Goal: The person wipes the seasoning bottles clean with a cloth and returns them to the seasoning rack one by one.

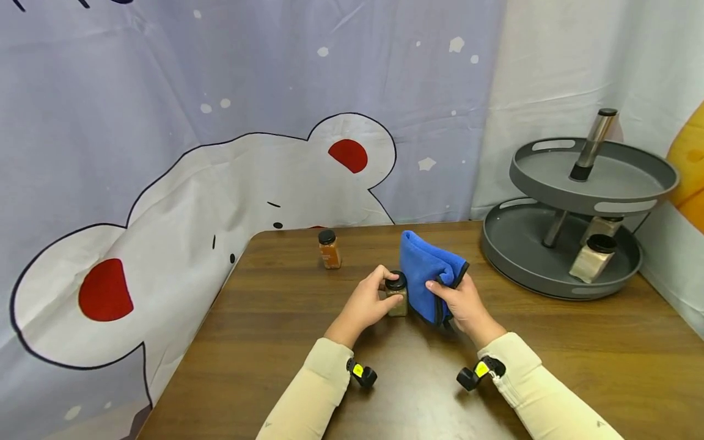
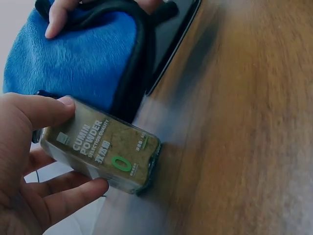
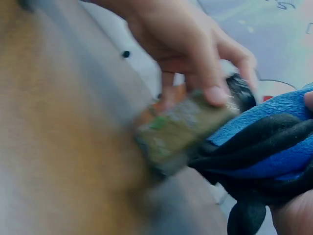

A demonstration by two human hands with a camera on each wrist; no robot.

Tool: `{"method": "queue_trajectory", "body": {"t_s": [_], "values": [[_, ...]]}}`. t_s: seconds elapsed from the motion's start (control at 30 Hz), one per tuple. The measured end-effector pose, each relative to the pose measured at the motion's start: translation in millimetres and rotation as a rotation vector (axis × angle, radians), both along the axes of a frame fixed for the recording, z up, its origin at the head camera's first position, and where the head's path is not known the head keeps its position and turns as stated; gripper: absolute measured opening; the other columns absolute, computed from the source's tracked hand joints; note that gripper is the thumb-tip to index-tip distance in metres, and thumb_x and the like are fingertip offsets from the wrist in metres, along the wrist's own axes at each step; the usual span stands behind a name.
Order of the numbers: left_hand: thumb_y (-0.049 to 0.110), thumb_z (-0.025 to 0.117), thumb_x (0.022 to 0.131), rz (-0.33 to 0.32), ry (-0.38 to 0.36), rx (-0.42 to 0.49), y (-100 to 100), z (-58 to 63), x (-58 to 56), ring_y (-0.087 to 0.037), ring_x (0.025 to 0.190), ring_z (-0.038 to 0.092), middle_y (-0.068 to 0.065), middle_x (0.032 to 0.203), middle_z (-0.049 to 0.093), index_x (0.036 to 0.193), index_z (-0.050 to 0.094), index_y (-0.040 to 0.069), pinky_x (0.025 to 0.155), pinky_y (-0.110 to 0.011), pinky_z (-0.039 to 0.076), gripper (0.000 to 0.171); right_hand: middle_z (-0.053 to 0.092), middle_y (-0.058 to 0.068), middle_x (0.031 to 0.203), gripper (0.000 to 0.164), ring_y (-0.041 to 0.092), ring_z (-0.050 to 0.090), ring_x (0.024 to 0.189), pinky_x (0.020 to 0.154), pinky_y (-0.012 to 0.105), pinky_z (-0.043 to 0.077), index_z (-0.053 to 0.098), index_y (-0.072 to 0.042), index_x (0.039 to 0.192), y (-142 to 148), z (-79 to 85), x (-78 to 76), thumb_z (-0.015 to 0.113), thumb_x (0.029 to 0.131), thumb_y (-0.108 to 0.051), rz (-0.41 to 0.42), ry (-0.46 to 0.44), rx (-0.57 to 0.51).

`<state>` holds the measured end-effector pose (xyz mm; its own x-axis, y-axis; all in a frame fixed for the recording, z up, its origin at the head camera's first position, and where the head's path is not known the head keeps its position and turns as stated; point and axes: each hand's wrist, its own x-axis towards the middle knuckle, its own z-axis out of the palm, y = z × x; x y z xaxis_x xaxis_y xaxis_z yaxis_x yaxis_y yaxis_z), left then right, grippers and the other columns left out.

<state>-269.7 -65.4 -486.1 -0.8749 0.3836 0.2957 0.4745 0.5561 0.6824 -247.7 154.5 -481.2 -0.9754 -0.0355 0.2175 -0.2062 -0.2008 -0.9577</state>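
My left hand (image 1: 370, 300) grips a cumin powder jar (image 1: 397, 300) by its upper part, thumb on one side and fingers on the other. The jar is square and clear with a black lid; its label and green mark show in the left wrist view on the jar (image 2: 105, 147). My right hand (image 1: 464, 304) holds a folded blue cloth (image 1: 426, 275) with black edging, thumb over the folds. The cloth stands right beside the jar and overlaps its side in the right wrist view. Part of the right hand is hidden behind the cloth.
An orange-labelled spice jar (image 1: 329, 249) stands near the table's back edge. At the right is a grey two-tier round rack (image 1: 561, 292), with a black-lidded jar (image 1: 593, 259) and another jar (image 1: 604, 226) on its lower tier. A printed curtain (image 1: 264, 73) hangs behind the wooden table (image 1: 264, 342).
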Motion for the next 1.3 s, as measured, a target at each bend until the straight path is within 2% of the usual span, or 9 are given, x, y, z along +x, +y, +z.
{"method": "queue_trajectory", "body": {"t_s": [0.13, 0.23, 0.33, 0.5, 0.73, 0.87, 1.07, 1.17, 1.3], "values": [[0.020, 0.077, 0.091, 0.007, 0.016, -0.003, 0.6, -0.2, 0.9, -0.025, 0.105, 0.066, -0.005, 0.130, 0.065, 0.117, 0.054, 0.016, 0.078, -0.031, 0.055, 0.035, 0.066, 0.002, 0.120, 0.049, 0.012, 0.062, 0.107, 0.091, 0.027, 0.050, 0.047, 0.005, 0.136, -13.6, -9.5, 3.2, 0.064, 0.090, 0.004, -0.023, -0.080, 0.029], [0.020, 0.078, 0.091, 0.019, 0.024, -0.011, 1.7, 0.4, 2.9, -0.024, 0.104, 0.066, -0.006, 0.129, 0.065, 0.117, 0.055, 0.016, 0.077, -0.030, 0.054, 0.035, 0.060, 0.018, 0.131, 0.051, 0.021, 0.059, 0.113, 0.095, 0.033, 0.049, 0.046, 0.007, 0.140, -19.0, -15.9, 4.3, 0.062, 0.092, 0.000, -0.064, -0.147, 0.157], [0.019, 0.078, 0.091, 0.018, 0.025, -0.009, 3.7, 0.3, 4.8, -0.024, 0.103, 0.066, -0.008, 0.128, 0.065, 0.118, 0.055, 0.015, 0.075, -0.028, 0.053, 0.036, 0.056, 0.025, 0.137, 0.052, 0.029, 0.057, 0.117, 0.098, 0.039, 0.047, 0.047, 0.006, 0.141, -21.9, -20.3, 5.9, 0.060, 0.091, 0.002, -0.088, -0.184, 0.262], [0.017, 0.078, 0.091, 0.008, 0.035, 0.001, 5.8, -1.8, 5.7, -0.025, 0.102, 0.068, -0.009, 0.127, 0.064, 0.117, 0.055, 0.013, 0.073, -0.026, 0.054, 0.035, 0.055, 0.027, 0.138, 0.053, 0.034, 0.055, 0.120, 0.099, 0.042, 0.046, 0.047, 0.006, 0.141, -25.5, -11.5, 11.3, 0.058, 0.090, 0.006, -0.115, -0.168, 0.218], [0.016, 0.077, 0.091, 0.011, 0.053, -0.003, 4.9, 0.7, 7.0, -0.027, 0.104, 0.068, -0.009, 0.130, 0.063, 0.115, 0.053, 0.012, 0.077, -0.028, 0.056, 0.033, 0.057, 0.023, 0.137, 0.056, 0.027, 0.056, 0.120, 0.094, 0.027, 0.048, 0.050, 0.000, 0.142, -31.4, 8.7, 18.4, 0.060, 0.088, 0.012, -0.152, -0.018, 0.126], [0.015, 0.076, 0.092, 0.008, 0.057, -0.006, 5.2, 2.1, 6.6, -0.026, 0.105, 0.068, -0.008, 0.130, 0.064, 0.115, 0.054, 0.011, 0.080, -0.030, 0.056, 0.033, 0.057, 0.019, 0.139, 0.055, 0.026, 0.055, 0.123, 0.100, 0.032, 0.047, 0.053, -0.003, 0.142, -32.5, 2.2, 16.7, 0.059, 0.090, 0.012, -0.159, 0.007, 0.197], [0.016, 0.077, 0.091, 0.026, 0.068, -0.022, 4.6, 2.1, 5.2, -0.025, 0.104, 0.068, -0.009, 0.129, 0.065, 0.115, 0.054, 0.012, 0.085, -0.036, 0.055, 0.033, 0.055, 0.023, 0.141, 0.053, 0.036, 0.050, 0.130, 0.109, 0.049, 0.039, 0.052, -0.005, 0.144, -33.0, -7.5, 14.5, 0.061, 0.092, 0.002, -0.148, -0.088, 0.386], [0.016, 0.077, 0.091, 0.023, 0.073, -0.020, 4.4, 1.8, 4.4, -0.025, 0.104, 0.068, -0.009, 0.129, 0.065, 0.115, 0.054, 0.012, 0.084, -0.034, 0.055, 0.034, 0.055, 0.025, 0.140, 0.056, 0.036, 0.052, 0.127, 0.106, 0.048, 0.041, 0.049, 0.000, 0.144, -33.6, -0.6, 15.9, 0.059, 0.089, 0.006, -0.139, -0.093, 0.303], [0.016, 0.077, 0.091, 0.015, 0.069, -0.012, 3.9, 0.2, 3.5, -0.026, 0.104, 0.069, -0.007, 0.131, 0.064, 0.114, 0.053, 0.011, 0.082, -0.032, 0.056, 0.033, 0.055, 0.024, 0.140, 0.060, 0.029, 0.054, 0.123, 0.100, 0.035, 0.046, 0.048, -0.001, 0.144, -35.1, 12.6, 20.1, 0.057, 0.087, 0.014, -0.147, -0.042, 0.133]]}}
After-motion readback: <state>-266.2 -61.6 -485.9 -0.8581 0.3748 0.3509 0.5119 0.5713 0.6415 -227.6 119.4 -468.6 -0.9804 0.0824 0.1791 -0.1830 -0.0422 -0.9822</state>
